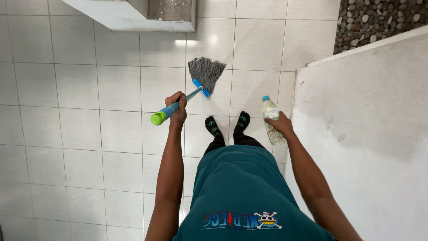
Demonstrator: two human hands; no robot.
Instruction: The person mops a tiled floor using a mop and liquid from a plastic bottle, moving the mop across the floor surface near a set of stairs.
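Mopping step, floor not yet wetted here.
My left hand (177, 107) grips the blue-green-handled grey string mop (206, 72); right hand (280, 124) clasps the clear plastic bottle (272, 119), capped. Next, I judge: uncapping.

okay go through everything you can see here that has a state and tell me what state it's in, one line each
left hand: closed around the mop handle
right hand: closed around the bottle
mop: head down on the floor tiles, grey strands spread, handle tilted
bottle: capped with a blue cap, held roughly upright, clear liquid inside
floor tiles: glossy, light reflecting near the mop
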